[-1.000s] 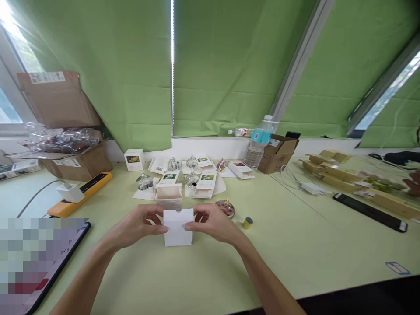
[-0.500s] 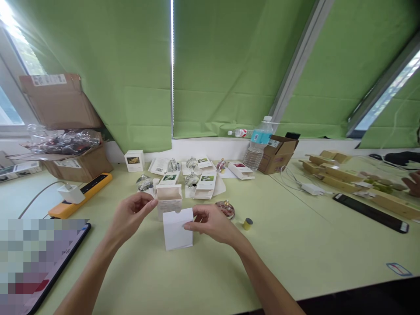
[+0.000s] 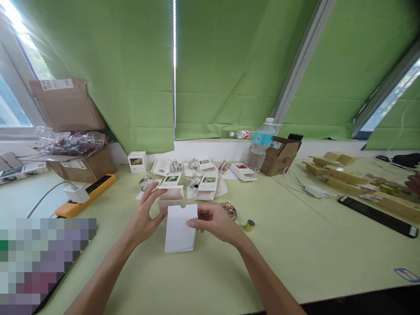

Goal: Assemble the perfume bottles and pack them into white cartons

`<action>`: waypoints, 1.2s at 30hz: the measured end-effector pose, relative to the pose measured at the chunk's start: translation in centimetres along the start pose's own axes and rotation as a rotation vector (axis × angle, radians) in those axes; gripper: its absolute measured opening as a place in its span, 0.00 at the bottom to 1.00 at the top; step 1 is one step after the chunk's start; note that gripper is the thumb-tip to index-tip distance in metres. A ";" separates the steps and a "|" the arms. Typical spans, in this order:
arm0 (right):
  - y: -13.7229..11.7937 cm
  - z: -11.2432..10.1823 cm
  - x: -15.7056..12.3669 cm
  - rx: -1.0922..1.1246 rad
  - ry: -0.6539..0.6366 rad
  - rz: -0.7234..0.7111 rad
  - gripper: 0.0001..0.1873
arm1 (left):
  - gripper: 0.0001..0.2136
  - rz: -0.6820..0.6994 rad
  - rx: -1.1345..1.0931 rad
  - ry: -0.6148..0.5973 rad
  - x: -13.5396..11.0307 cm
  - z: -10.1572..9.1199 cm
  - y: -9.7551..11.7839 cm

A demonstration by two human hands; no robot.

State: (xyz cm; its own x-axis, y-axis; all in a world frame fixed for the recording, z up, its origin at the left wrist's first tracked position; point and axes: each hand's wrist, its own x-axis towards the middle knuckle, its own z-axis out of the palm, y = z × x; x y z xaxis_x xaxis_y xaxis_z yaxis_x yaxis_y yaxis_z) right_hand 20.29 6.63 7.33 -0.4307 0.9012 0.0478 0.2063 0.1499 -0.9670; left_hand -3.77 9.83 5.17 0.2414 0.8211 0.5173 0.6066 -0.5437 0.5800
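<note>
My right hand [image 3: 215, 222] pinches the right edge of a plain white folded card [image 3: 180, 229] with a small notch in its top edge. The card stands nearly upright just above or on the table; I cannot tell which. My left hand [image 3: 146, 218] is open with spread fingers, its thumb close to the card's top left corner. Directly behind the card is a white box [image 3: 171, 193] with its top open, partly hidden. A glass bottle with reddish contents [image 3: 230, 211] lies behind my right hand, and a small yellow cap with a grey top [image 3: 250, 225] stands to its right.
Behind are several small glass bottles [image 3: 193, 180] and opened white boxes [image 3: 208, 181]. Left stand a carton [image 3: 85, 164], an orange power strip [image 3: 98, 188] and a blurred-out screen [image 3: 49, 262]. A big water bottle [image 3: 259, 151], a phone [image 3: 377, 216] and another person's hand [image 3: 414, 183] are right.
My left hand has moved right toward the card, and its fingers have spread and risen. The card has shifted slightly in my right hand. The whole view has moved a little.
</note>
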 end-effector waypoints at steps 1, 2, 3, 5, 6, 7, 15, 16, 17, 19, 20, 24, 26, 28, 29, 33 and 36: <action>0.0 0.0 0.0 -0.002 0.001 0.003 0.19 | 0.20 -0.025 -0.044 -0.001 0.0 0.2 -0.1; 0.0 0.0 0.0 -0.001 0.002 0.002 0.18 | 0.20 -0.048 -0.098 0.001 0.0 0.4 -0.2; 0.1 0.0 0.0 0.003 0.003 -0.003 0.18 | 0.19 -0.069 -0.155 0.004 0.1 0.6 -0.2; 0.1 -0.1 0.1 0.014 0.006 -0.016 0.18 | 0.17 -0.111 -0.255 0.006 0.1 0.8 -0.2; 0.1 -0.1 0.1 0.019 0.011 -0.021 0.18 | 0.17 -0.131 -0.284 0.011 0.1 0.8 -0.2; 0.1 -0.1 0.2 0.024 0.018 -0.025 0.18 | 0.16 -0.148 -0.297 0.019 0.1 0.8 -0.2; 0.3 -0.1 0.7 0.124 0.069 -0.060 0.19 | 0.15 -0.160 -0.344 0.028 0.2 0.8 0.3; 0.4 -0.2 0.7 0.129 0.085 -0.061 0.19 | 0.15 -0.163 -0.354 0.028 0.3 0.8 0.3; 0.5 -0.2 0.7 0.133 0.103 -0.064 0.20 | 0.15 -0.165 -0.365 0.026 0.3 0.8 0.4; 0.7 -0.2 0.8 0.142 0.136 -0.081 0.19 | 0.14 -0.161 -0.390 0.022 0.3 0.7 0.4; 0.8 -0.2 0.8 0.149 0.150 -0.094 0.19 | 0.14 -0.158 -0.404 0.019 0.4 0.7 0.4; 0.9 -0.1 0.9 0.182 0.204 -0.143 0.16 | 0.15 -0.185 -0.450 0.016 0.3 0.9 0.1; 0.8 -0.1 1.0 0.195 0.235 -0.160 0.14 | 0.16 -0.196 -0.472 0.002 0.2 1.0 -0.1; 0.8 0.0 1.0 0.208 0.270 -0.176 0.14 | 0.15 -0.192 -0.498 -0.015 0.2 1.1 -0.2; 0.8 0.0 1.0 0.214 0.288 -0.184 0.14 | 0.15 -0.188 -0.509 -0.023 0.1 1.1 -0.2; 0.9 -0.1 1.1 0.246 0.334 -0.216 0.14 | 0.15 -0.172 -0.515 -0.034 0.1 1.2 -0.4; 0.9 -0.2 1.4 0.281 0.363 -0.242 0.14 | 0.14 -0.133 -0.514 -0.029 0.2 1.3 -0.8</action>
State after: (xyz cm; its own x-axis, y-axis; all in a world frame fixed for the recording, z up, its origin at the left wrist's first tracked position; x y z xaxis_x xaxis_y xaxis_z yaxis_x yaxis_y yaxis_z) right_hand 20.08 8.11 6.55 -0.0936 0.9449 0.3137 -0.1269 0.3012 -0.9451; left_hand -3.22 10.62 3.98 0.2127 0.8893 0.4047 0.1857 -0.4435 0.8768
